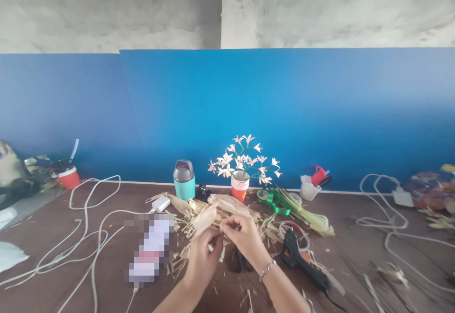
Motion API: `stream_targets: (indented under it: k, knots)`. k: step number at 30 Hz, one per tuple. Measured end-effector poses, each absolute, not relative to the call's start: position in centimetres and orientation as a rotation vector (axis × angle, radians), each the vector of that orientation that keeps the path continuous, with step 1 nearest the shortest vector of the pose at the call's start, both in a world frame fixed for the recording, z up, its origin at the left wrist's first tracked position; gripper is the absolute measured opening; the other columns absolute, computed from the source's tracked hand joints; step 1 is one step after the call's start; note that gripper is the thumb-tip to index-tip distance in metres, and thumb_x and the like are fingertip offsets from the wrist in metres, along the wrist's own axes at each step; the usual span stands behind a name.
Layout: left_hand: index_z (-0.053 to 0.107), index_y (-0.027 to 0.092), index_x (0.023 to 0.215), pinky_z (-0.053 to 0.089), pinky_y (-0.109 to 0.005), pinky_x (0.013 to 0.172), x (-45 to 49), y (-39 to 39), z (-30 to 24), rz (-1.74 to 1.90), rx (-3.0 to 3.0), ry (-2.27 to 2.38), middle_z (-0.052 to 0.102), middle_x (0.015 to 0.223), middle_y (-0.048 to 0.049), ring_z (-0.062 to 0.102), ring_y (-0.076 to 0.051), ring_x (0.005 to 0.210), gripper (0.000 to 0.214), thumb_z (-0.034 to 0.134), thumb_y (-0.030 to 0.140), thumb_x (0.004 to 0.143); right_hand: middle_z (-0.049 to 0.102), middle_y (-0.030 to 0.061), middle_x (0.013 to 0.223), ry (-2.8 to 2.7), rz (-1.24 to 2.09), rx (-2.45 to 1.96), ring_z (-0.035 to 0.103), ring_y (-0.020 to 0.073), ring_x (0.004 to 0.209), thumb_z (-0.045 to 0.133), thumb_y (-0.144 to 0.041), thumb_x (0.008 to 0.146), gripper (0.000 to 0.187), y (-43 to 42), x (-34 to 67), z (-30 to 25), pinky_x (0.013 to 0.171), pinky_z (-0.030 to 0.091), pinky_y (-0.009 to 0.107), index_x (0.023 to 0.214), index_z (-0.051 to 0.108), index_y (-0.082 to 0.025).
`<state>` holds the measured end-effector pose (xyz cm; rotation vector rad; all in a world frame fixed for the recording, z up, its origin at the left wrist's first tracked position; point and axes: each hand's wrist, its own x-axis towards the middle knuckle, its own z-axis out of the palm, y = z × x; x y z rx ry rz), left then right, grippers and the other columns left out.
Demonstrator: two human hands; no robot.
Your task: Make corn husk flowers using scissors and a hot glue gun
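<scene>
My left hand [206, 250] and my right hand [245, 237] meet at the fingertips above the table, thumbs and index fingers pinched. What they pinch is too small to make out. Just behind them lies a pile of dried, pale husks [204, 216], with torn scraps around it. Black-handled scissors [236, 260] lie below my right hand, partly covered by it. Farther back, several pale husk-like flowers on green stems [244, 159] stand in a stack of paper cups [240, 187].
A black glue gun [302, 261] lies right of my right hand, near green ribbon [279, 204] and a bundle of stalks [305, 213]. A teal jar [185, 183] stands behind. White cables [93, 237] and a pixelated object [151, 251] lie left. A blue partition [177, 114] closes the back.
</scene>
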<state>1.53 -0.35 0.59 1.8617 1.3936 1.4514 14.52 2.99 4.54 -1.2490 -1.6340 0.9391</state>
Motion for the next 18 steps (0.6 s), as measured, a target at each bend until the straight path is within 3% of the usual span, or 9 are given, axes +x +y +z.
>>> stream_targets:
  k: [7,18]
  knots:
    - [0.067,0.018,0.077,0.050,-0.027,0.068,1.54,-0.49,0.77,1.424,1.865,1.388,0.070,0.071,-0.0041,0.064,-0.018,0.067,0.021,0.047,0.021,0.084,0.068,0.0026,0.062,-1.630,0.939,-1.259,0.062,0.0203,0.064,0.064,-0.024,0.068,0.009,3.01,14.56,4.56,0.062,0.047,0.031,0.062,0.069,-0.019]
    - [0.069,0.018,0.070,0.048,-0.024,0.061,1.67,-0.35,1.03,1.482,1.754,1.344,0.068,0.065,-0.0024,0.062,-0.017,0.061,0.020,0.052,0.023,0.081,0.064,0.0010,0.060,-1.579,1.018,-1.182,0.057,0.0170,0.059,0.064,-0.029,0.071,0.015,3.09,14.65,4.60,0.057,0.046,0.028,0.062,0.067,-0.018]
